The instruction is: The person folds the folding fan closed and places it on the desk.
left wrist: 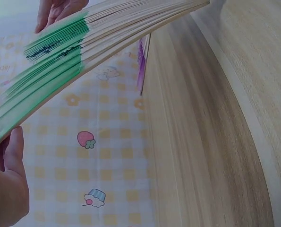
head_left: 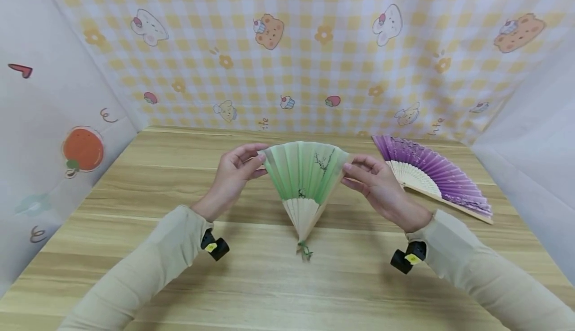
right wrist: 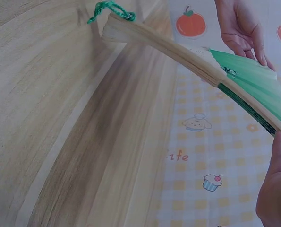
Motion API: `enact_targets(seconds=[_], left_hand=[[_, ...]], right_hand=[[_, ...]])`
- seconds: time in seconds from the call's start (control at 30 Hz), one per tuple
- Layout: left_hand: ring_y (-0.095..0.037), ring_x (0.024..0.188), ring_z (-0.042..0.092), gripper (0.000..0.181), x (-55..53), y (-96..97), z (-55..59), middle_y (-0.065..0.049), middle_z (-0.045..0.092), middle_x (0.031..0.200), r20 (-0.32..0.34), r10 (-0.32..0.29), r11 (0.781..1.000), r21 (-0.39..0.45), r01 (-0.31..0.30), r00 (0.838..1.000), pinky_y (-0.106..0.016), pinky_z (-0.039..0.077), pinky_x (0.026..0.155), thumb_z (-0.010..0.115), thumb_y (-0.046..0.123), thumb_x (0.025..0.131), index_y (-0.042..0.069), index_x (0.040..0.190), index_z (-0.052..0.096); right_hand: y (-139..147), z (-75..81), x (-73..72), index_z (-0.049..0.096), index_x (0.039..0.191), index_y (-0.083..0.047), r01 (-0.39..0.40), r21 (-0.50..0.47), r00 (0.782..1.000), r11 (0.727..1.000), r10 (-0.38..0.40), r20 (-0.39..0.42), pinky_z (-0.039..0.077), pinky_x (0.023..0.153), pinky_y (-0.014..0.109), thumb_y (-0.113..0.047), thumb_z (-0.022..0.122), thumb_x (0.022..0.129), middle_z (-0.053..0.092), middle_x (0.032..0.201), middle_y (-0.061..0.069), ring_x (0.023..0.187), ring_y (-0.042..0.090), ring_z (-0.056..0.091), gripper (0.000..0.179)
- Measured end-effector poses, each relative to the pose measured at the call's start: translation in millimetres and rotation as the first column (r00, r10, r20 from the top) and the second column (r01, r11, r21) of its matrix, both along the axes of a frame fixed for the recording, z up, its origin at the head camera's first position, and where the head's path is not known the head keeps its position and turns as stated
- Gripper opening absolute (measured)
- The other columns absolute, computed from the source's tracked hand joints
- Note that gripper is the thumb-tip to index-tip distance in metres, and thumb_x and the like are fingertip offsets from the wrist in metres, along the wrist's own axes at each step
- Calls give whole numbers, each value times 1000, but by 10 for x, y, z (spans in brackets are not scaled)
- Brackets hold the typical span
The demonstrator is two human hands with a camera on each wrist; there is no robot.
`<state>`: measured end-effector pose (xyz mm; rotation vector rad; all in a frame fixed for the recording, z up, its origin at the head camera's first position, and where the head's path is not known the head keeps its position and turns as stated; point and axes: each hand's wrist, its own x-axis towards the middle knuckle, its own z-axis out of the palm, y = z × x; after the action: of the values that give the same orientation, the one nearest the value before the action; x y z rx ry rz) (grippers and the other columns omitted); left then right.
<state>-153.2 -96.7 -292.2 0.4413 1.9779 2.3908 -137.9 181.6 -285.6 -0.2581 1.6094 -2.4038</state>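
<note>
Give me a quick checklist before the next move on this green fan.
1. Left hand pinches the green fan at its left edge: ok.
2. Right hand pinches its right edge: ok.
3. Fan lifted clear of the table: cannot tell; its tassel hangs near the wood.
4. Folds partly spread, evenly: ok.
5. Purple fan lies apart, to the right: ok.
6. Paper free of tears: cannot tell.
</note>
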Motion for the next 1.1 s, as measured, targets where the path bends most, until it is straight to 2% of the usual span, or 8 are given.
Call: enact_targets(seconds=[0.13, 0.37, 0.53, 0.77, 1.1], left_hand=[[-14, 85, 59, 22, 3, 5, 2, -5, 55, 93, 0, -1, 1000, 1, 1, 1000, -33, 51, 77, 53, 2, 87, -2, 108, 55], [-14, 85, 58, 26, 20, 52, 26, -5, 55, 94, 11, -22, 1000, 11, 22, 1000, -34, 51, 77, 53, 2, 87, -8, 111, 51], [-13, 85, 58, 25, 34, 86, 42, -4, 55, 93, 13, -29, 1000, 3, 29, 1000, -33, 51, 77, 53, 1, 87, -6, 110, 53], [-14, 87, 58, 29, 52, 122, 51, -5, 54, 92, 10, -65, 998, 6, 65, 998, -35, 50, 79, 51, -1, 87, -11, 114, 48], [-15, 91, 56, 29, 56, 153, 48, -4, 56, 98, 2, -97, 995, 0, 97, 995, -34, 49, 81, 46, 1, 90, -10, 117, 46]], right_hand=[[-14, 0, 0, 58, 87, -7, -6, 3, 1000, 1000, 6, -2, 50, 80, 27, 1, 55, 85, 62, 82, 3, 78, 13, 60, 9], [-28, 5, 8, 58, 87, -7, -2, -5, 1000, 1000, 2, -6, 51, 77, 27, 1, 56, 85, 62, 80, 3, 76, 13, 60, 8], [-32, -1, 9, 58, 86, -7, -12, -1, 1000, 1000, 12, -19, 51, 77, 27, 1, 55, 85, 62, 80, 3, 76, 12, 61, 9], [-40, -14, 17, 58, 86, -7, -4, -3, 1000, 1000, 4, -18, 51, 76, 27, 2, 54, 85, 61, 79, 2, 75, 12, 60, 10], [-71, -3, 29, 58, 84, -8, 5, 14, 999, 1000, -4, -35, 51, 76, 27, 4, 52, 86, 61, 78, 2, 74, 12, 60, 13]])
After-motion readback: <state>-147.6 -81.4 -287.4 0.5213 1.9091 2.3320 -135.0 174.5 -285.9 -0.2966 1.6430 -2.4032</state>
